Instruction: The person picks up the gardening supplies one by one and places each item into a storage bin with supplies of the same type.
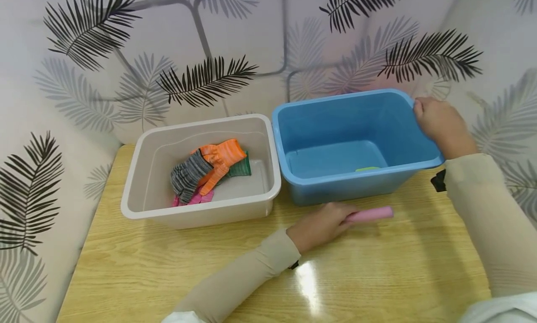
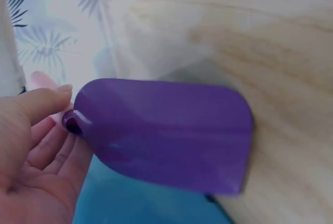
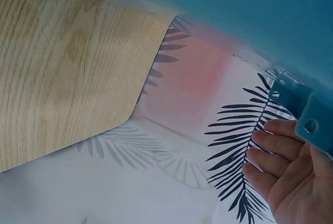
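Note:
My left hand (image 1: 320, 226) pinches a small shovel with a pink handle (image 1: 371, 214) in front of the blue tub (image 1: 335, 178). Its flat purple blade (image 2: 166, 135) shows in the left wrist view, hidden from the head view. At the tub's right end, my right hand (image 1: 442, 122) grips the rim. From below, the right wrist view shows its fingers (image 3: 276, 154) curled up by the blue underside of the rim. Inside the tub, only a sliver of a yellow-green thing (image 1: 367, 168) is visible.
Left of the blue tub, touching it, stands a light grey tub (image 1: 201, 216). It holds an orange glove (image 1: 222, 157), a grey glove (image 1: 189, 174), and green and pink ones partly covered. Both tubs stand on a wooden table (image 1: 168, 262) against a leaf-patterned curtain (image 1: 251, 43).

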Tool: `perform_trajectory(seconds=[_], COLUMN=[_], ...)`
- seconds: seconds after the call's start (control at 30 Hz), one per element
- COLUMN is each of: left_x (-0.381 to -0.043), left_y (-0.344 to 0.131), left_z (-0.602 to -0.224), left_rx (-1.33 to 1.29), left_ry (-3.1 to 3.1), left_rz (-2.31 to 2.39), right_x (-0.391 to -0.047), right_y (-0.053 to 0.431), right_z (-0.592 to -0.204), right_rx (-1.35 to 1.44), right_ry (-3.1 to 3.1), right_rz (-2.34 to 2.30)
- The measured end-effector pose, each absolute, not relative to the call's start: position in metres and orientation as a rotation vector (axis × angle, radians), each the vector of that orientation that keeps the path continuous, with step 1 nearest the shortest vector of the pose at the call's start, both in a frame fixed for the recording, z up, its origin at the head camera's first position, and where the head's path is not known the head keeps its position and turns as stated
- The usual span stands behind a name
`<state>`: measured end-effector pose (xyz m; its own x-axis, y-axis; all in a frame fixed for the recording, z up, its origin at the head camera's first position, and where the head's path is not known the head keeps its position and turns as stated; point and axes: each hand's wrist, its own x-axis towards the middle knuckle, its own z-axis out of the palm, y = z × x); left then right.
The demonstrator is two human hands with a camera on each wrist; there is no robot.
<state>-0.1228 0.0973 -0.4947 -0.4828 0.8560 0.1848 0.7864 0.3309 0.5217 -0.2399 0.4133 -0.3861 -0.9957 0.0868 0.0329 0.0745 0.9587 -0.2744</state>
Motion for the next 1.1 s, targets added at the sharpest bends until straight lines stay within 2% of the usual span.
perform_trajectory(seconds=[0.17,0.6,0.9,1.1], left_x=[-0.122,-0.124,-0.115,-0.111], left_y=[0.096,0.089,0.085,0.084], left_z=[-0.478,-0.464,-0.454,-0.437], left_rx=[1.545,1.524,1.304,1.301], left_ry=[2.458,2.463,2.252,2.180], left_rz=[0.947,1.035,1.239,1.326], right_x=[-0.240,-0.240,-0.238,-0.237], right_y=[0.413,0.411,0.412,0.410], right_z=[-0.385,-0.384,-0.386,-0.385], right_rx=[-0.129,-0.135,-0.159,-0.151], right_ry=[-3.057,-3.064,-3.058,-3.043], right_rz=[0.424,0.429,0.443,0.452])
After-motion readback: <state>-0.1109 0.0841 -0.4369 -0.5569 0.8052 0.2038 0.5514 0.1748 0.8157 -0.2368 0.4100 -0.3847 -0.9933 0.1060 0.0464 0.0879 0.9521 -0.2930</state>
